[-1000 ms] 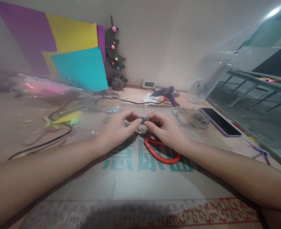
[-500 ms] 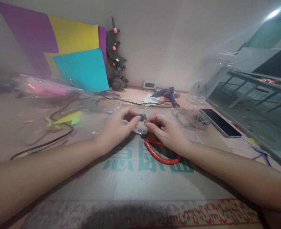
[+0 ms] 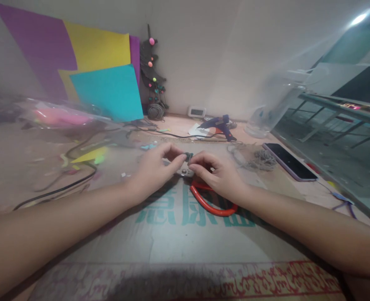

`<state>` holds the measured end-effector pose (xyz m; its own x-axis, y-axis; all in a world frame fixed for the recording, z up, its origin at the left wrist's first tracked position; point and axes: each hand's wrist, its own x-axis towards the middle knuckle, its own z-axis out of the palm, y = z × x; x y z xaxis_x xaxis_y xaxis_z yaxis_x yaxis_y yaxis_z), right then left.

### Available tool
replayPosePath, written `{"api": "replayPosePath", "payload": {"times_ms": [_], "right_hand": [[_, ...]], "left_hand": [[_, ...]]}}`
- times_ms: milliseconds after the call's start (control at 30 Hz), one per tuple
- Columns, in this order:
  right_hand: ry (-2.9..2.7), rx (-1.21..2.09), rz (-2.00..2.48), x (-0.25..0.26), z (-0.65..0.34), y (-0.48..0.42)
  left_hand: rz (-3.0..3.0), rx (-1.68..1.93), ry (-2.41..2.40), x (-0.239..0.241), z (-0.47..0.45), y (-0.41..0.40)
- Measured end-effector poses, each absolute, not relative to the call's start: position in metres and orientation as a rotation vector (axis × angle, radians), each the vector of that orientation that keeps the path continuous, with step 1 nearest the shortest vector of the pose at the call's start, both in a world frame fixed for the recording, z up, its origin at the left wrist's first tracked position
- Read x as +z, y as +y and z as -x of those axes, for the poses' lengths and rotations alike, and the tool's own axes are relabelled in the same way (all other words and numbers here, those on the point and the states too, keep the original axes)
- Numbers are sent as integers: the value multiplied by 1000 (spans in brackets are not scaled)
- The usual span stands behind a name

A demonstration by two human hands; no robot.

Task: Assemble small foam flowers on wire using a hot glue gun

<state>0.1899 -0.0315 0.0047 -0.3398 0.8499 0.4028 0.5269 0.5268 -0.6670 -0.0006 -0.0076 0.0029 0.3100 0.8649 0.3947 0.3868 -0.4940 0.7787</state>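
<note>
Between my two hands is a small dark grey-green piece [image 3: 188,156], too small to make out in detail. My left hand [image 3: 162,165] pinches its left side between thumb and fingers. The fingertips of my right hand [image 3: 214,169] are pinched against its right side. Under the fingers, partly covered, lie scissors with red handles [image 3: 214,207] and a silvery pivot [image 3: 184,172]. They rest on a printed cardboard sheet [image 3: 172,246] with green characters.
Behind the hands lies a blue glue gun [image 3: 218,124] with a black cord. A loose bundle of grey yarn [image 3: 261,161] and a phone [image 3: 289,162] are to the right. Coloured sheets [image 3: 108,92] and a decorated dark tree shape [image 3: 152,71] lean on the wall.
The right fingertips have shifted slightly left, closer to the left hand, and the small piece has turned a little between them. The surroundings look the same.
</note>
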Motion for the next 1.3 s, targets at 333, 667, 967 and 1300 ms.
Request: {"api": "replayPosePath", "payload": {"times_ms": [333, 667, 967, 1300], "right_hand": [[-2045, 546, 1104, 5, -190, -31], [-2059, 546, 1101, 3, -191, -30], [-2113, 390, 989, 11, -194, -32], [-1918, 387, 1202, 10, -196, -27]], "left_hand": [[-2044, 1106, 1080, 2, 1, -8], [-2047, 1087, 1086, 3, 1, -8], [-1963, 1129, 1093, 1, 0, -7], [-1835, 1080, 1047, -3, 0, -4]]}}
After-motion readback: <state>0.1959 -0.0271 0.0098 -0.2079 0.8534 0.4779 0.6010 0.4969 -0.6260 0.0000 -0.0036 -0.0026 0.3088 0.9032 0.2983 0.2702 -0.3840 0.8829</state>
